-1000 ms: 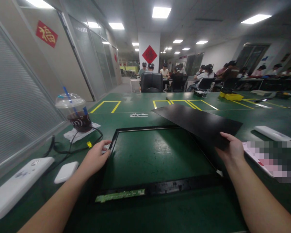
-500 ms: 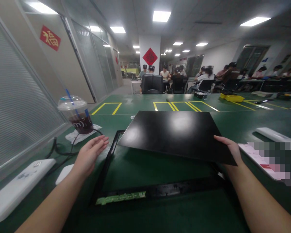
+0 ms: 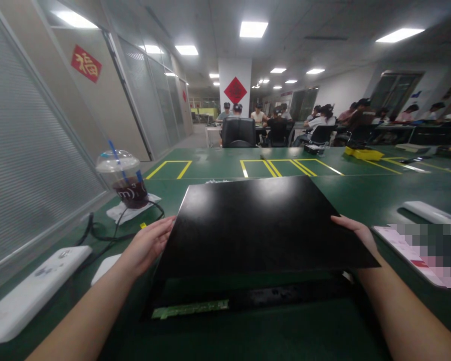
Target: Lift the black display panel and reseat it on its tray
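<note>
A thin, glossy black display panel is held tilted over the table, its far edge showing light reflections. My right hand grips its right edge, thumb on top and the other fingers hidden beneath. At the left edge, my left hand has its fingertips against the panel, the thumb side up; part of that grip is hidden. Below lies a black rectangular frame, mostly covered by the panel. A green circuit board strip sits along the frame's near side.
On the green table stands a plastic cup on a napkin, with black cables nearby. A white oblong device lies at left, a pink-screened phone at right. Yellow tape marks the far side; people sit beyond.
The panel has come nearer and levelled, covering more of the frame. My left hand, apart from it before, has moved right to its left edge. The right hand keeps its grip.
</note>
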